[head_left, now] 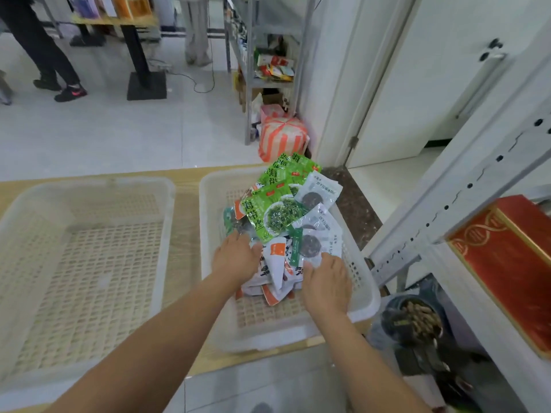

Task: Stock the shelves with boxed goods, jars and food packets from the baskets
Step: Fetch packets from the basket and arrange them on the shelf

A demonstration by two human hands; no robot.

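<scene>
Reaching into the translucent white plastic basket (367,281), your left hand (237,259) buries its fingers among the green and white food packets (272,210), grip cannot be told; your right hand (326,286) rests flat-fingered on them

A person's legs in dark trousers (41,52) stood far left on the pale tiled floor (119,138). A black pedestal base (146,86) stood nearby. An orange-striped bag (283,138) sat beside a white door (417,84). Pale wooden counter (186,234) lay below.
</scene>
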